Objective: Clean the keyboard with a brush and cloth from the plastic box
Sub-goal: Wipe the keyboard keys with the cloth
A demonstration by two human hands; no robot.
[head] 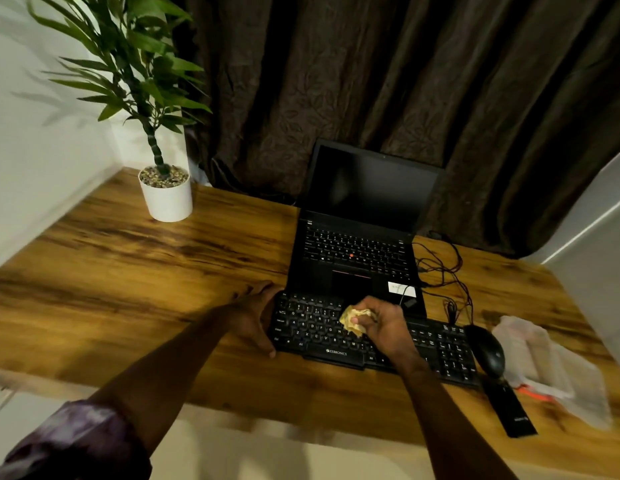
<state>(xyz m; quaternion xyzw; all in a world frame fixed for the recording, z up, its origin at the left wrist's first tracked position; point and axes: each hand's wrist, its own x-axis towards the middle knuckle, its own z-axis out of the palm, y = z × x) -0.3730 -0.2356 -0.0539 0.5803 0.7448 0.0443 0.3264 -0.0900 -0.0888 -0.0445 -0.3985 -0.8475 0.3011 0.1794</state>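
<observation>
A black external keyboard (440, 344) lies on the wooden desk in front of an open laptop. My left hand (254, 317) grips the keyboard's left end, thumb at the front edge and fingers at the back. My right hand (384, 323) is closed on a crumpled yellow cloth (353, 320) and presses it against the keys near the middle. A clear plastic box (550, 368) sits blurred at the far right of the desk, with something orange at its front edge. No brush can be made out.
A black laptop (357, 251) with a dark screen stands just behind the keyboard. A black mouse (488, 351) and a flat black object (512, 410) lie to its right, with cables (443, 271) behind. A potted plant (166, 192) stands at the back left.
</observation>
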